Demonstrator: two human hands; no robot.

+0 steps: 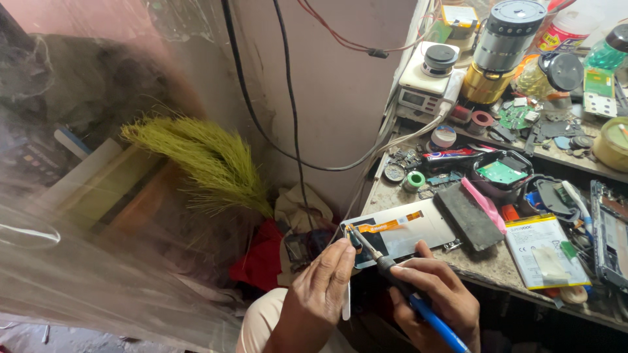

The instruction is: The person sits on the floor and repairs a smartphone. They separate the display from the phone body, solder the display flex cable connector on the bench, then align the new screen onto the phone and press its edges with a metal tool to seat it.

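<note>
The left hand (325, 287) is curled, its fingers closed on the near left corner of a phone display panel (399, 238) that lies on the edge of the cluttered workbench (484, 265). The right hand (435, 294) grips a blue-handled soldering iron (399, 281) like a pen, its tip at the panel's orange flex ribbon (389, 225). A phone battery (543, 252) lies to the right; a green grass broom (203, 160) stands well left.
</note>
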